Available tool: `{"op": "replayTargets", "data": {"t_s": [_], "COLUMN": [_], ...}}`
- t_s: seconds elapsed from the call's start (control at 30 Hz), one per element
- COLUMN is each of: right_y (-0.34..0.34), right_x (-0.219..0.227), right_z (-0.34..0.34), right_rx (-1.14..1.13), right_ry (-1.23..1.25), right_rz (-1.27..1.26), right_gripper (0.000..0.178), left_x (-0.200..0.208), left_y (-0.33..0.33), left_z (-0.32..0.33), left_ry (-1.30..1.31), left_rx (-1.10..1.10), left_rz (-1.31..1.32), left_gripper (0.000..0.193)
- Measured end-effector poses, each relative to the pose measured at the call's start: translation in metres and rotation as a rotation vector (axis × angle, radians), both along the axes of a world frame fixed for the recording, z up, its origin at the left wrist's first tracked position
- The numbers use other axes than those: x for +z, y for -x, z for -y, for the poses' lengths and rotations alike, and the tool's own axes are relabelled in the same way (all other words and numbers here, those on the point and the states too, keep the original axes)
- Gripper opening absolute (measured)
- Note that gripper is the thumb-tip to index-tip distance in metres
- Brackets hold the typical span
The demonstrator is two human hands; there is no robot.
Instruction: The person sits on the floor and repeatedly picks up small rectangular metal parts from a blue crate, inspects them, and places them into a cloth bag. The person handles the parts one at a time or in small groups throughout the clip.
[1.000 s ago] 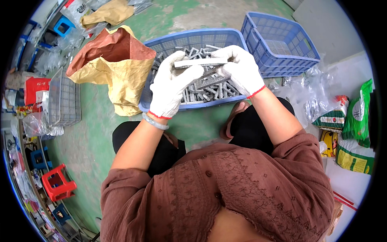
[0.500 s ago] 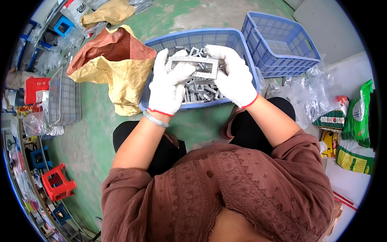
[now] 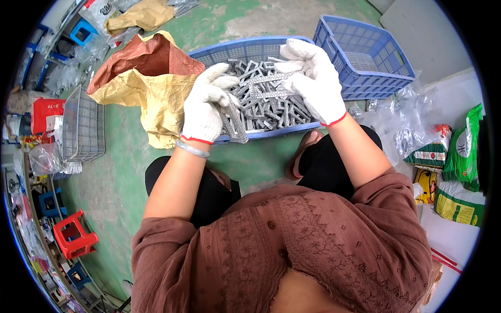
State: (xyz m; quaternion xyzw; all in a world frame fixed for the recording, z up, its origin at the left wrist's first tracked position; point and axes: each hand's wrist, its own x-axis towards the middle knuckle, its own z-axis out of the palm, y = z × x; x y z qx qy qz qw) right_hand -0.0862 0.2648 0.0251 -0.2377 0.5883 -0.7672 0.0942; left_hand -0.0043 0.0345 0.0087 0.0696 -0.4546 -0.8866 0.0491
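White knit gloves cover both hands over a blue plastic lattice crate [image 3: 219, 53] heaped with flat grey metal frames [image 3: 271, 107]. Her left hand [image 3: 206, 107] is closed on a stack of frames [image 3: 233, 121] tilted over the crate's near rim; her right hand [image 3: 313, 78] pinches one rectangular frame [image 3: 267, 86]. A woven yellow sack [image 3: 151, 86] slumps beside it on the green floor [image 3: 115, 172].

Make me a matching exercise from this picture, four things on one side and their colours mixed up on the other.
Things:
1. crate under the hands
2. small stool
3. open sack
4. snack bag

Colours:
A. green
B. yellow outside, brown inside
C. blue
D. red

Pairs: 1-C, 2-D, 3-B, 4-A
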Motion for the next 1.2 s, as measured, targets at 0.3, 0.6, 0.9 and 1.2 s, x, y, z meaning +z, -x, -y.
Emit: {"op": "replayTargets", "data": {"t_s": [0.3, 0.6, 0.9, 1.2], "right_y": [-0.003, 0.009, 0.004, 0.006], "right_x": [0.011, 0.001, 0.016, 0.011], "right_z": [-0.007, -0.009, -0.011, -0.012], "right_rx": [0.150, 0.028, 0.144, 0.166], "right_ry": [0.079, -0.265, -0.330, -0.291], "right_rz": [-0.089, -0.156, -0.052, -0.076], "right_gripper": [0.061, 0.057, 0.034, 0.034], "left_x": [0.022, 0.019, 0.015, 0.016], "left_y": [-0.007, -0.007, -0.011, -0.011], "left_z": [-0.035, -0.037, -0.031, -0.033], "left_ry": [0.287, 0.334, 0.383, 0.426], "left_rx": [-0.254, 0.021, 0.033, 0.056], "left_rz": [0.146, 0.002, -0.083, -0.080], "left_gripper": [0.039, 0.036, 0.038, 0.037]}}
